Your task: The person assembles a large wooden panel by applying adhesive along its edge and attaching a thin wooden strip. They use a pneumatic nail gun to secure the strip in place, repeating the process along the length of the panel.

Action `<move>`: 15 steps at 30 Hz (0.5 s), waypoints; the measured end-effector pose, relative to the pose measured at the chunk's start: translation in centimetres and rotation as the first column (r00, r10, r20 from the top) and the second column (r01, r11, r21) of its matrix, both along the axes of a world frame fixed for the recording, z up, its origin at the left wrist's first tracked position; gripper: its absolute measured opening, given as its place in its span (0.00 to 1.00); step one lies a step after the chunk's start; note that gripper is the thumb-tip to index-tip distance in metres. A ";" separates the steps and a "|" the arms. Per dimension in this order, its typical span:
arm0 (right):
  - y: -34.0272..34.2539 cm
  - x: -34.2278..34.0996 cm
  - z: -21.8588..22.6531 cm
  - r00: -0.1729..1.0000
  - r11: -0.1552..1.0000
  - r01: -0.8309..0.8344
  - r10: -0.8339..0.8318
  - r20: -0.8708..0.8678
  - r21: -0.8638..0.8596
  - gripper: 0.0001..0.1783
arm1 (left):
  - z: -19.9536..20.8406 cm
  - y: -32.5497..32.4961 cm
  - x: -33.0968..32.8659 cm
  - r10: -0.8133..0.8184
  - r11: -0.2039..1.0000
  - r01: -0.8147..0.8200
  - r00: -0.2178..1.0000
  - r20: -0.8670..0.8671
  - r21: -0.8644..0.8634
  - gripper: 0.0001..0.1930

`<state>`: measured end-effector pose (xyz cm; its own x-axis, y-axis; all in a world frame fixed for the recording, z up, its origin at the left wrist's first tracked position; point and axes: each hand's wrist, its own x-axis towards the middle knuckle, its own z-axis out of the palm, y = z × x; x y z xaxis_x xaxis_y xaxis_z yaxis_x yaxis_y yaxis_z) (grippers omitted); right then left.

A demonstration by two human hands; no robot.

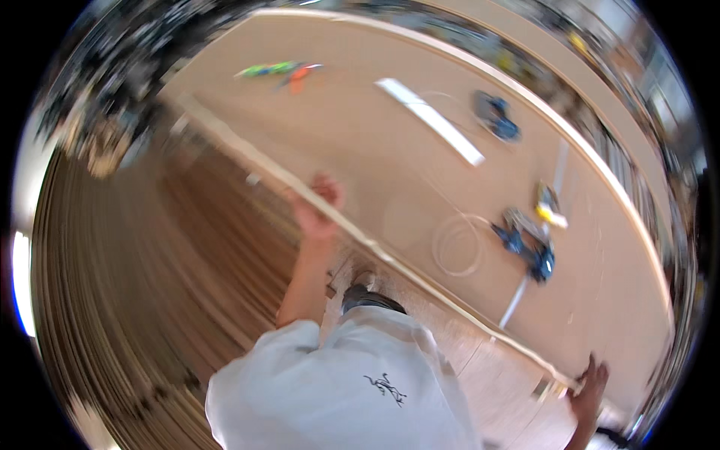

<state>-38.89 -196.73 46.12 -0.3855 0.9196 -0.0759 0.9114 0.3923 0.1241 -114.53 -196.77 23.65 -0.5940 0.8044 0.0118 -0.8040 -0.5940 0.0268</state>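
The left hand (pixel 319 206) is curling around the pale strip (pixel 442 295), which is running along the near edge of the brown worktop (pixel 360 142), while the right hand (pixel 590 390) is touching the strip's far right end, its fingers extending over the surface; whether it is gripping, I cannot tell. Beyond the strip, a white bar (pixel 431 121), two blue tools (pixel 541 266) and a thin coil (pixel 435 253) are lying on the worktop.

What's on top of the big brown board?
The board carries a white strip, a blue tool, another blue tool, a thin coil, a green item, an orange item and a yellow item. Whatever lies beneath them is covered.
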 end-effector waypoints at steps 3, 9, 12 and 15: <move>-2.9 -5.3 3.4 0.986 0.986 0.165 -0.165 -0.010 0.033 0.62 | 1.2 -1.8 -1.7 -0.043 0.995 0.053 0.992 0.120 -0.085 0.26; -7.8 -2.3 -0.5 0.737 0.445 0.675 -0.444 -0.510 0.589 0.63 | 0.3 -5.1 -7.7 0.088 0.930 -0.132 0.986 -0.141 -0.342 0.25; -12.2 4.3 -9.8 -0.323 0.403 0.832 -0.205 -0.924 -0.380 0.47 | 1.6 -4.8 -10.2 0.065 0.852 -0.208 0.953 -0.297 -0.480 0.31; -8.8 -0.8 -11.7 -0.739 0.621 0.518 -0.021 -0.673 -0.588 0.47 | 5.2 -3.9 -6.8 0.079 0.748 -0.273 0.942 -0.326 -0.605 0.36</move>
